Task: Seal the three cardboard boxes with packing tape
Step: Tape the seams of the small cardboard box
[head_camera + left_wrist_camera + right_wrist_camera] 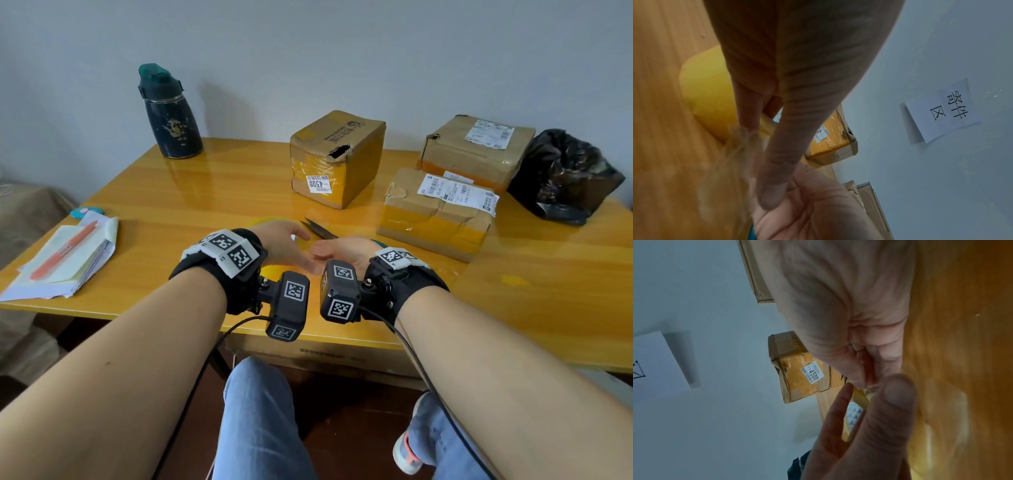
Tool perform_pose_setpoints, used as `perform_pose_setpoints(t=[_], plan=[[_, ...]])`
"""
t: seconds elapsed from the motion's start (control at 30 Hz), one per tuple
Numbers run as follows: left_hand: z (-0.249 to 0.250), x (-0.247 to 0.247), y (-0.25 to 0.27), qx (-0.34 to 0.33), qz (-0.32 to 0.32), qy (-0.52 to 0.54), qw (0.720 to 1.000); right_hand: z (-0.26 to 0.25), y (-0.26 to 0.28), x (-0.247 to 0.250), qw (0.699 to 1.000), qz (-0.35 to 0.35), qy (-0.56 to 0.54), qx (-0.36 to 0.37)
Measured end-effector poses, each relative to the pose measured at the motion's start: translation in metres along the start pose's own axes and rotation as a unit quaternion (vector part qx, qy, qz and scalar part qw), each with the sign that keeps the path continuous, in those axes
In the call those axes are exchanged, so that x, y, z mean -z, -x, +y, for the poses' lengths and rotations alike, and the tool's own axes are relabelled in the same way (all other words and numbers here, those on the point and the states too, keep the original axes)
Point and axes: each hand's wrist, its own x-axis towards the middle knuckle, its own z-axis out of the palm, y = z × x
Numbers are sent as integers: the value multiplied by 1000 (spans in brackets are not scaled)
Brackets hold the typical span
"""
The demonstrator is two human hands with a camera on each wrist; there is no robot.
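Three worn cardboard boxes stand on the yellow table: one in the middle (337,157), one at the back right (476,150), and a flat one in front of it (435,212). My two hands meet near the front edge over a yellow tape roll (705,92). My left hand (291,245) grips the roll, thumb stretched towards the right palm. My right hand (330,253) pinches the tape's free end (869,386) beside the roll. A translucent strip (731,162) runs blurred from the roll. The roll is mostly hidden in the head view.
Scissors (318,229) lie just beyond my hands. A black plastic bag (565,178) sits at the far right, a dark bottle (169,113) at the back left, and papers with an orange pen (65,257) at the left edge. A paper sign (943,110) hangs on the wall.
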Motion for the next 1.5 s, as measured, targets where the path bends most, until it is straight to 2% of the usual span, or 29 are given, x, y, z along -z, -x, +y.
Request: perform_pose_setpoints(t=[0.13, 0.27, 0.33, 0.4, 0.47, 0.53, 0.67, 0.8, 0.87, 0.97, 1.03, 1.2, 1.4, 1.5], plan=[[5, 0, 1, 5, 20, -33, 999, -11, 8, 11, 994, -11, -103, 18], [14, -2, 1, 2, 32, 65, 997, -16, 16, 31, 986, -27, -156, 54], [22, -2, 2, -15, 57, 63, 996, -17, 19, 41, 986, -31, -147, 67], [31, 0, 4, -52, 90, 26, 994, -20, 21, 51, 990, -33, -118, 64], [40, 2, 6, -117, 112, -3, 987, -24, 23, 64, 996, -34, -68, 50], [52, 3, 8, -184, 105, -3, 977, -30, 29, 79, 999, -37, -20, 25], [75, -1, 8, -255, 117, -40, 959, -47, 44, 105, 998, -42, 39, 14], [94, -5, 1, -331, 206, -116, 913, -63, 53, 125, 994, 0, 100, 34], [99, -7, -4, -380, 257, -146, 877, -71, 57, 135, 998, 10, 46, 41], [103, -12, -15, -479, 316, -167, 802, -82, 60, 146, 998, 6, -19, 58], [107, -12, -21, -513, 344, -161, 770, -89, 59, 152, 996, -5, -54, 73], [115, -7, -34, -534, 383, -157, 737, -102, 48, 161, 993, 3, -67, 93], [121, 2, -50, -545, 376, -176, 728, -113, 38, 166, 993, 9, -61, 99], [121, 5, -54, -560, 391, -166, 711, -113, 36, 165, 992, 6, -69, 109]])
